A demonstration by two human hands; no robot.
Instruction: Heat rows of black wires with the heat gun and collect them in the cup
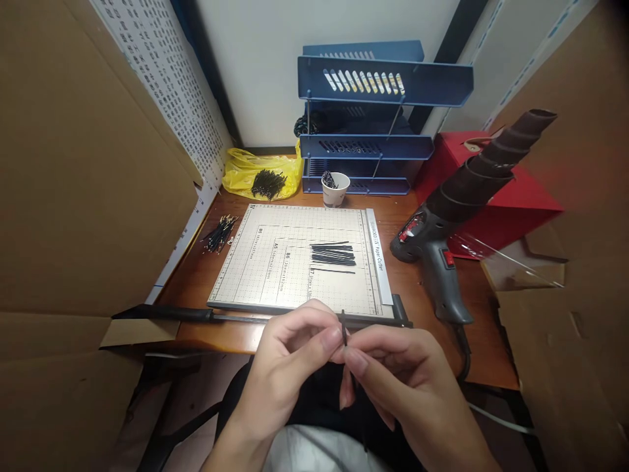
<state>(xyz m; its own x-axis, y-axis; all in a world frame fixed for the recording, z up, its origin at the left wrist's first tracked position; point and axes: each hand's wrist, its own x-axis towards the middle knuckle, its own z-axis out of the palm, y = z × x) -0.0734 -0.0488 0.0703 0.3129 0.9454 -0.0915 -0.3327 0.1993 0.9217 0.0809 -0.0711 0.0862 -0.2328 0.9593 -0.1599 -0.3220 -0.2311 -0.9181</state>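
Observation:
Just in front of the paper cutter, my left hand and my right hand meet fingertip to fingertip. Both pinch a thin black wire-like piece, whose upper end sticks up between the thumbs; the fingers cover much of the rest. Beyond the hands, several thin black pieces lie side by side in a row on the gridded board of the paper cutter. One of them lies slightly apart at the near side of the row.
A bundle of black wires with gold-coloured ends lies left of the cutter. Behind are a yellow bag with black pieces, a paper cup and blue trays. A heat gun leans by a red box.

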